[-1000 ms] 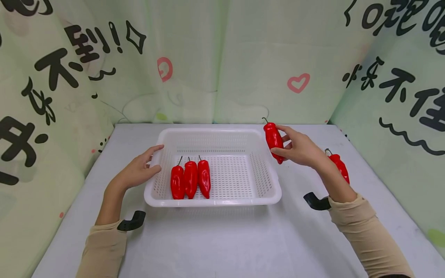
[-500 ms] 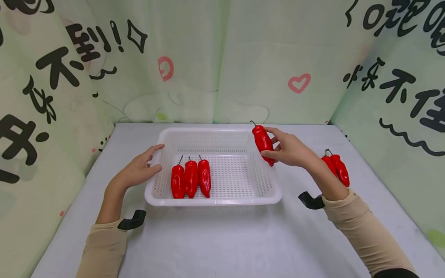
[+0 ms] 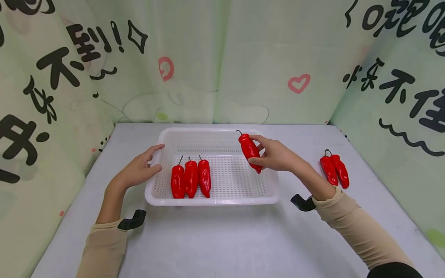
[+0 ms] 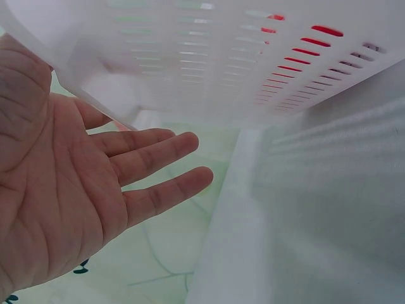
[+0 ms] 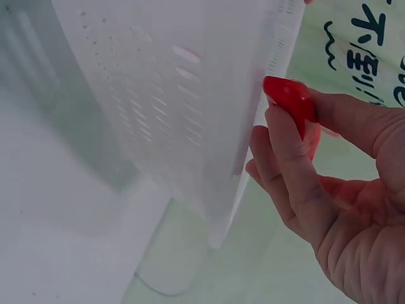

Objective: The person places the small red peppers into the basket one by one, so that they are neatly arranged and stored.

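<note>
My right hand (image 3: 274, 153) pinches a glossy red chili pepper (image 3: 249, 151) between thumb and fingers, over the right part of a white perforated basket (image 3: 222, 202). The pepper leans, its dark stem pointing up and left. In the right wrist view the red pepper (image 5: 292, 104) shows beside the basket's rim. At the basket's left side my left hand (image 3: 137, 170) rests with extended fingers on the rim; the left wrist view shows the palm (image 4: 60, 177) and straight fingers by the basket wall. Inside, three red peppers (image 3: 191, 178) lie side by side, stems to the back.
Two more red peppers (image 3: 333, 169) lie together on the white table (image 3: 215, 239), right of the basket and near the right forearm. A pale green curtain (image 3: 243, 61) with dark lettering and hearts surrounds the table's back and sides.
My right hand has carried its pepper leftward and slightly down, from beside the basket's right rim to over its inside. Both peppers at right have come into fuller view. The left hand stays put.
</note>
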A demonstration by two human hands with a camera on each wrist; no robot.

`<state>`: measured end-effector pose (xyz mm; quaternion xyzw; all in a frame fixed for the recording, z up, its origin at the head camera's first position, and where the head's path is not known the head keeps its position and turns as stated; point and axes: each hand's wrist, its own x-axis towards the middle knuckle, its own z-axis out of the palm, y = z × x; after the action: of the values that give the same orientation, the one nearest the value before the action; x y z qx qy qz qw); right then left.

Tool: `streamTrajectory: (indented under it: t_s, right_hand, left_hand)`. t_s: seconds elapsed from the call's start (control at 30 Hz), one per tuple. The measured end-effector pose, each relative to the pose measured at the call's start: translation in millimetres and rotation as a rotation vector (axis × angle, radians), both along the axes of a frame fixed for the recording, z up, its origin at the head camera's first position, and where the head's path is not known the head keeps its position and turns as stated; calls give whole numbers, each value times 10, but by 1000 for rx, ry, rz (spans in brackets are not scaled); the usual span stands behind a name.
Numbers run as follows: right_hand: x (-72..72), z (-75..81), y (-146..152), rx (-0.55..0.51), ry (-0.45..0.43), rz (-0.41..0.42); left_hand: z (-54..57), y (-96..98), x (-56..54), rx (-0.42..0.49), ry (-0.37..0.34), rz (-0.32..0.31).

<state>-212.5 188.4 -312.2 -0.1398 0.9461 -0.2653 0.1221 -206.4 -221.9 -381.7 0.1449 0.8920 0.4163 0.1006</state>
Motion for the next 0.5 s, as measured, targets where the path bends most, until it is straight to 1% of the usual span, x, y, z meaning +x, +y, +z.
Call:
streamTrajectory:
  t_s: [0.3, 0.5]
  right_hand:
    - [20, -95, -141, -48, -43, 27]
    - [48, -152, -234, -95, -114, 32]
  left_hand:
    - [-8, 6, -4, 6, -10, 4]
    - [-8, 3, -5, 12, -13, 0]
